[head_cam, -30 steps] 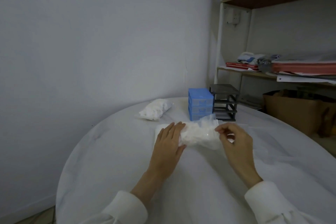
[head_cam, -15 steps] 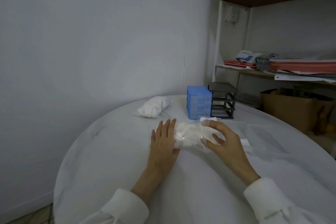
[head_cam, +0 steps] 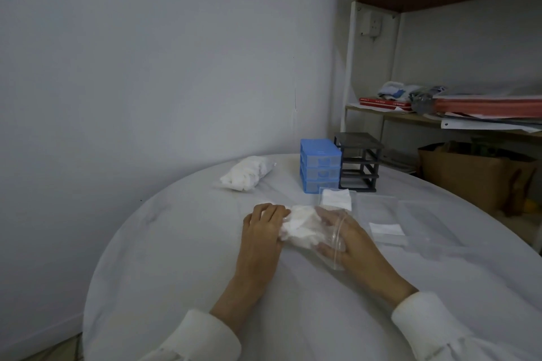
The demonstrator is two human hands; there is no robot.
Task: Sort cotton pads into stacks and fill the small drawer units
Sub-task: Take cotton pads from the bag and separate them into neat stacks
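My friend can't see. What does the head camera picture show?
Two hands, left hand and right hand, hold a clear bag of cotton pads on a white round table. Behind stand a blue drawer unit, a black drawer frame and another bag of pads.

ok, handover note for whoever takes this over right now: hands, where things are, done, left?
Left hand grips the closed end of the clear plastic bag of white cotton pads at mid-table. Right hand is inside the bag's open end, fingers around pads.
A second, full bag of cotton pads lies far left.
The blue three-drawer unit has its drawers in; the black drawer frame beside it is without drawers.
Clear drawer tray holds a few square pads.
Done: one tray started.
Left: empty both bags, stack, fill units.
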